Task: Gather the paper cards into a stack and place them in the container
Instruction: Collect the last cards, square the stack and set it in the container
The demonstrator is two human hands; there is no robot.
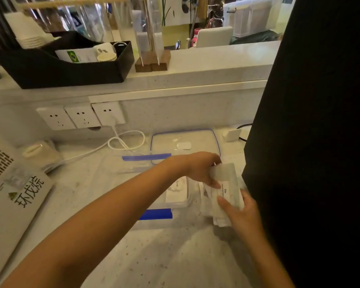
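A bundle of white paper cards [229, 185] with small black print is held between both hands near the right side of the counter. My left hand [200, 169] grips the cards' far end from above. My right hand [240, 210] presses on their near end, with more cards [211, 210] lying loose under it. A clear plastic container [176, 201] with a blue clip sits just left of the cards and holds a card reading "love" [176, 191]. Its clear lid [184, 142] with a blue rim lies behind it.
A tall black object [312, 142] stands close on the right. A white cable [125, 142] runs from wall sockets [81, 117]. A printed box [10, 183] lies at left, and a black tray [71, 67] sits on the upper ledge.
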